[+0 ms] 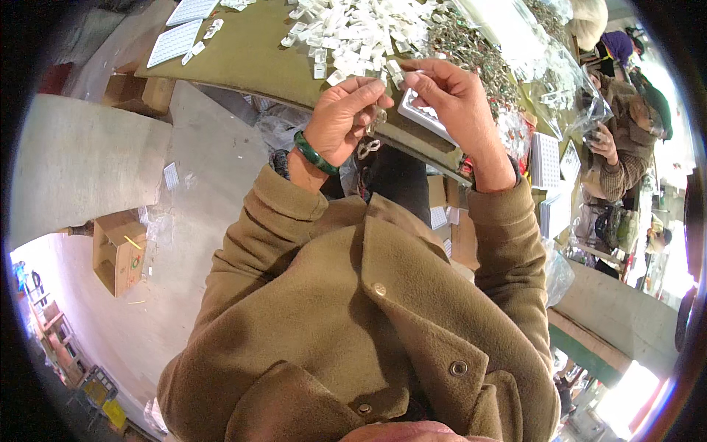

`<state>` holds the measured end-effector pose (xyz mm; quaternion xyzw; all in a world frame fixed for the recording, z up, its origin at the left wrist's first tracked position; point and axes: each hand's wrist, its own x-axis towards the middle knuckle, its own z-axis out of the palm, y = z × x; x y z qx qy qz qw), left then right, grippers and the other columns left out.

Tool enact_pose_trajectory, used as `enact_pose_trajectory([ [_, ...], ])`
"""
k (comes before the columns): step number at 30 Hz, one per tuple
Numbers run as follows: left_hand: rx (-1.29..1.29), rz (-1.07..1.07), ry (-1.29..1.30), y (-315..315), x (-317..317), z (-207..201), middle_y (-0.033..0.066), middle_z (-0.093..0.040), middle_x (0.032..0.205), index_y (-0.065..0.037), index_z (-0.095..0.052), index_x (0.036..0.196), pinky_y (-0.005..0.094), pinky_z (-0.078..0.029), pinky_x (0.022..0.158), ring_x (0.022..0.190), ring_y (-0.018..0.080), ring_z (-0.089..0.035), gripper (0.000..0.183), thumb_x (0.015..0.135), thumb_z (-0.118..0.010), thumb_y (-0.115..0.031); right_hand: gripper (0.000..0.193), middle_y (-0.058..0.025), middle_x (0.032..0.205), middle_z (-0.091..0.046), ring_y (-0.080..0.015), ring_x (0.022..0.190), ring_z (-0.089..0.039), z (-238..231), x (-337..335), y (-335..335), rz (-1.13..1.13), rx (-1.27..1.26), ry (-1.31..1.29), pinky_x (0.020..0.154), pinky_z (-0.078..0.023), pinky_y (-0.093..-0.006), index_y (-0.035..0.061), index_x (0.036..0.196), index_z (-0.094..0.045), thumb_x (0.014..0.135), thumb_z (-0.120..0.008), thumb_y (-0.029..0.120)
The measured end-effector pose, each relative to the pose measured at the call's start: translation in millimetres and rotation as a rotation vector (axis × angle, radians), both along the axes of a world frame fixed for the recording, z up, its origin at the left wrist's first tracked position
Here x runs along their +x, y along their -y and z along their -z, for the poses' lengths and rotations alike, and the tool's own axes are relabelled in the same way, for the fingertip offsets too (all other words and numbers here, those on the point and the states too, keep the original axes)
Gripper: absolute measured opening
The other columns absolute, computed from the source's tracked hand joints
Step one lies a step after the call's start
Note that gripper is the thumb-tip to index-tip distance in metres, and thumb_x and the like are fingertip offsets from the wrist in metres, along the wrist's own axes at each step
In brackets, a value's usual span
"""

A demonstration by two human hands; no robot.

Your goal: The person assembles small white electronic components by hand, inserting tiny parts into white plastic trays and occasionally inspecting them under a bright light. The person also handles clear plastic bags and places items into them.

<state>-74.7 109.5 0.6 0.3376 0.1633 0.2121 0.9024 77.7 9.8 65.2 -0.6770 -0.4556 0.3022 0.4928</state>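
By the table's [250, 55] near edge, my left hand [339, 121] holds shiny metal [377, 121], right hand [458, 92] a clear piece [395, 73], the pale heap [361, 28] apparently left.

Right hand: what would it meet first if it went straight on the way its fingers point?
Probably the left hand, or, unless the right hand holds it, the small whitish piece between them; depth is unclear.
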Motion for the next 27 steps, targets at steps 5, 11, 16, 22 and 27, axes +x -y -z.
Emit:
enact_pose_trajectory([
  [5,-0.066,0.194,0.005,9,-3,-2,-0.0031,-0.06,0.079,-0.009,-0.06,0.094,0.0137,-0.032,0.043,0.057,-0.0003,-0.043,0.012,0.094,-0.061,-0.021,0.021,-0.0022,0.09,-0.068,-0.0075,0.082,-0.061,11,-1,11,-0.077,0.02,-0.166,0.074,-0.051,-0.0233,0.0017,0.109,-0.069,0.093,-0.063,0.013],
  [11,-0.233,0.255,0.069,13,-3,1,-0.0068,-0.054,0.074,-0.01,-0.058,0.094,0.015,-0.033,0.045,0.057,0.0006,-0.043,0.011,0.094,-0.06,-0.021,0.022,-0.0026,0.09,-0.068,-0.0076,0.083,-0.062,20,-1,22,-0.024,0.114,-0.272,0.078,-0.051,-0.0222,0.0021,0.11,-0.069,0.09,-0.066,0.01],
  [16,-0.224,0.169,0.026,19,0,0,-0.0067,-0.049,0.073,-0.011,-0.055,0.099,0.0163,-0.033,0.045,0.058,0.0019,-0.04,0.01,0.095,-0.057,-0.019,0.017,-0.0035,0.089,-0.067,-0.0069,0.081,-0.06,30,-11,22,0.207,0.266,-0.125,0.075,-0.05,-0.0215,0.0008,0.105,-0.068,0.09,-0.066,0.008],
  [22,0.397,-0.132,-0.227,42,7,-4,-0.0024,-0.06,0.073,-0.006,-0.063,0.094,0.017,-0.038,0.049,0.059,0.0013,-0.05,0.008,0.091,-0.063,-0.014,0.008,0.0005,0.08,-0.064,-0.0057,0.067,-0.054,42,-18,35,0.188,0.162,-0.524,0.061,-0.044,-0.0197,0.0034,0.09,-0.067,0.084,-0.07,0.008],
  [27,0.901,-0.339,-0.281,47,9,-1,0.0003,-0.064,0.076,-0.002,-0.064,0.09,0.0222,-0.046,0.062,0.069,0.0038,-0.055,0.006,0.085,-0.065,-0.004,0.01,-0.0006,0.083,-0.065,-0.0072,0.07,-0.056,52,-20,43,0.199,0.129,-0.659,0.062,-0.045,-0.0209,0.0029,0.092,-0.065,0.084,-0.069,0.005],
])
